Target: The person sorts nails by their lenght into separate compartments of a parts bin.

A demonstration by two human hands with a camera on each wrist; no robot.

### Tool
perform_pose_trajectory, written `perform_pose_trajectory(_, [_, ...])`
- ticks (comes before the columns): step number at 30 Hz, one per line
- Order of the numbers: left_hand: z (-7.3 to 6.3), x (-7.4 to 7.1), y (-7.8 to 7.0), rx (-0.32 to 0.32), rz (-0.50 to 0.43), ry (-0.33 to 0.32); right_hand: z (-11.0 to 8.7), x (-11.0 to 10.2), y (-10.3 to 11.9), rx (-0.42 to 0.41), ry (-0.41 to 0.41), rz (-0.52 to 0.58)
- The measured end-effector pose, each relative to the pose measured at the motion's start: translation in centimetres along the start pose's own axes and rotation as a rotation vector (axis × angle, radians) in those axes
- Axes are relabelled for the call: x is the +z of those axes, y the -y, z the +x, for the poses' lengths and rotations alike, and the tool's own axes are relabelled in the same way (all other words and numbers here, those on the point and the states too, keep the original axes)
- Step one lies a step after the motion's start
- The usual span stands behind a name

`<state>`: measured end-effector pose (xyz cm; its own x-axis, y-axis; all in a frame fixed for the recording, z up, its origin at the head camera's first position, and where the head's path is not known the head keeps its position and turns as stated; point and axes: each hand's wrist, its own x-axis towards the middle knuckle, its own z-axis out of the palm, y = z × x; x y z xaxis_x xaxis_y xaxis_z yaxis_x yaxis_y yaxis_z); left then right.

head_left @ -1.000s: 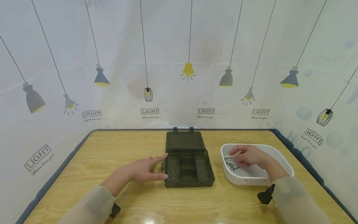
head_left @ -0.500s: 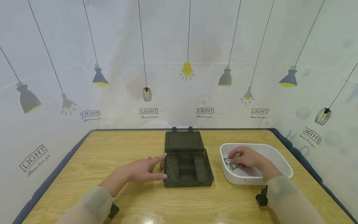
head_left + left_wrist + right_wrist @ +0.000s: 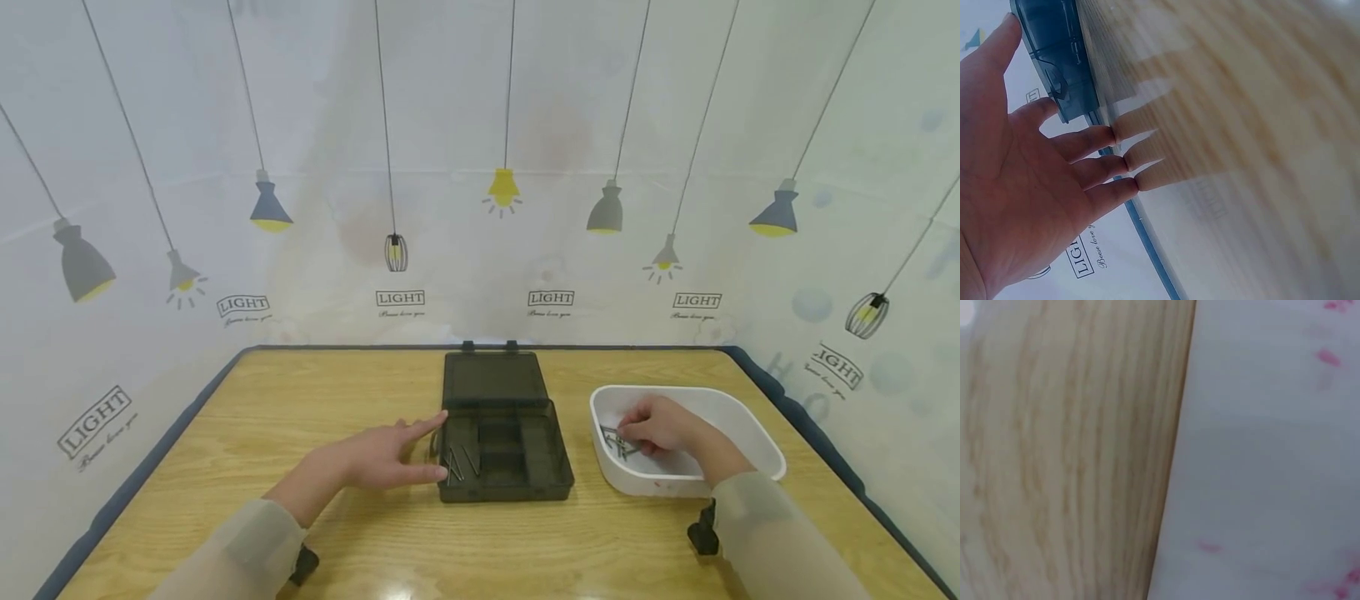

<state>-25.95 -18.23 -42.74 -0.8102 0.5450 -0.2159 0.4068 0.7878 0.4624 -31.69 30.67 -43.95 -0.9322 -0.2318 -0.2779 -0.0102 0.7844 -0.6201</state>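
Observation:
A dark see-through compartment box (image 3: 504, 450) lies in the middle of the table, its lid tipped back. Several thin metal nails or pins (image 3: 470, 461) lie in its left compartment. My left hand (image 3: 378, 457) has its fingers spread, thumb and index fingertip touching the box's left side; the left wrist view shows the straight fingers (image 3: 1094, 145). To the right, my right hand (image 3: 663, 429) reaches down into a white tray (image 3: 765, 467), its fingertips bent at several similar metal pins (image 3: 618, 446). Whether a pin is between them is hidden.
The right wrist view holds only the tray's outer wall (image 3: 1254, 456), with pink marks, and the wooden table (image 3: 1054, 456). Behind the table hangs a pale curtain (image 3: 450, 208) printed with lamps. The raised lid (image 3: 495, 377) lies near the table's far edge.
My right hand has gone lower into the tray, its fingertips now down at the pins. My left hand stays against the box.

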Motion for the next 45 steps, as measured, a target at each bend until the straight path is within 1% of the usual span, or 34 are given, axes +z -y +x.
perform_pose_trajectory(4, [-0.1,0.0,0.0,-0.007,0.008,0.001,0.0,0.1,0.1,-0.005,0.016,-0.019])
perform_pose_trajectory(7, [-0.1,0.0,0.0,-0.009,0.014,0.004,-0.1,0.2,0.2,0.013,0.024,-0.025])
perform_pose_trajectory(9, [-0.1,0.0,0.1,-0.012,0.013,0.006,-0.2,0.1,0.3,0.005,0.032,-0.039])
perform_pose_trajectory(12, [-0.1,0.0,0.0,-0.023,0.011,0.008,-0.2,0.0,0.4,0.011,0.027,-0.043])
perform_pose_trajectory(15, [-0.2,-0.1,0.0,-0.031,0.008,0.010,-0.3,-0.2,0.4,-0.016,0.033,-0.051])
perform_pose_trajectory(19, [-0.2,-0.1,-0.2,-0.037,0.009,0.012,-0.6,-0.5,0.3,-0.019,0.020,-0.032])
perform_pose_trajectory(22, [-0.1,-0.1,-0.2,-0.041,0.010,0.013,-1.1,-0.7,0.1,-0.012,-0.011,-0.007])
perform_pose_trajectory(28, [0.1,0.0,-0.1,-0.036,0.018,0.020,-2.8,-1.1,0.7,-0.042,-0.039,0.086])
perform_pose_trajectory(31, [0.2,0.0,-0.1,-0.034,0.018,0.022,-3.7,-1.0,1.4,-0.053,-0.069,0.146])
perform_pose_trajectory(34, [0.1,-0.1,-0.2,-0.035,0.013,0.026,-4.4,-0.6,2.5,-0.083,-0.103,0.194])
perform_pose_trajectory(39, [0.0,-0.2,-0.2,-0.036,0.009,0.030,-5.1,0.5,5.0,-0.131,-0.143,0.257])
perform_pose_trajectory(43, [0.0,-0.1,0.0,-0.037,0.011,0.028,-5.5,1.4,6.9,-0.174,-0.155,0.317])
perform_pose_trajectory(45, [0.0,-0.1,0.1,-0.038,0.010,0.026,-5.5,1.8,7.8,-0.194,-0.142,0.350])
